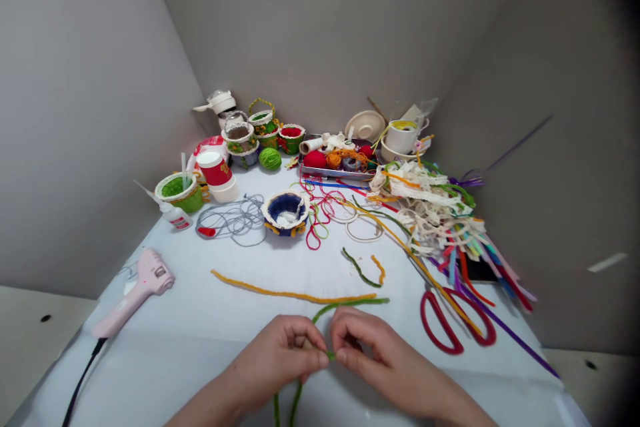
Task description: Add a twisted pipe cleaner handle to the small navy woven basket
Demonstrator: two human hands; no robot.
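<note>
I've got my left hand (289,353) and right hand (373,349) both pinching the green strand (331,355), close together, probably to keep that short stretch steady.

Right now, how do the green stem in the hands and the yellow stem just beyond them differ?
The green stem is pinched by the left hand and right hand; the yellow stem lies loose on the table. The green stem is partly hidden by the hands, while the yellow stem shows from end to end. Both look slim.
</note>
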